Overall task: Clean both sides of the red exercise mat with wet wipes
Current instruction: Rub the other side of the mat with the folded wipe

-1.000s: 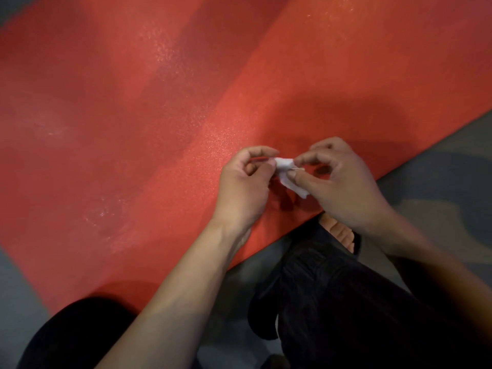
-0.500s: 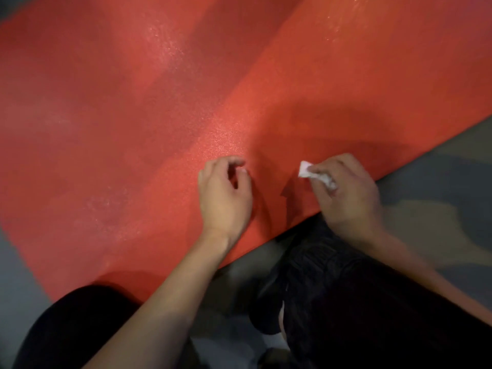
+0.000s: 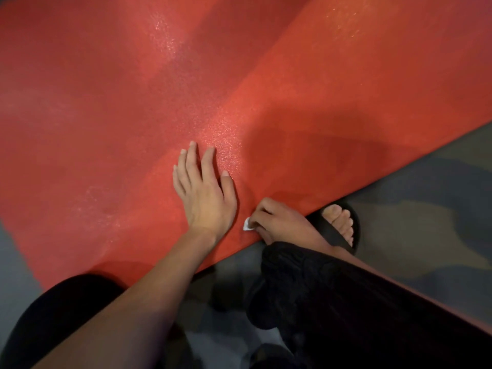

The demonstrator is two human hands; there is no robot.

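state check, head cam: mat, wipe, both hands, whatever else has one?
red exercise mat: unrolled flat on the floor, glistening patches on its surface.
wet wipe: crumpled small, pinched against the mat near its edge.
left hand: fingers straight, resting flat on the mat.
right hand: fingers curled, pinching the wipe.
black sandal: on a foot, beside the mat's edge.

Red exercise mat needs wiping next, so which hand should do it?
The right hand: its fingers already pinch the small white wet wipe at the red foam mat's near edge. The left hand lies flat, holding nothing.
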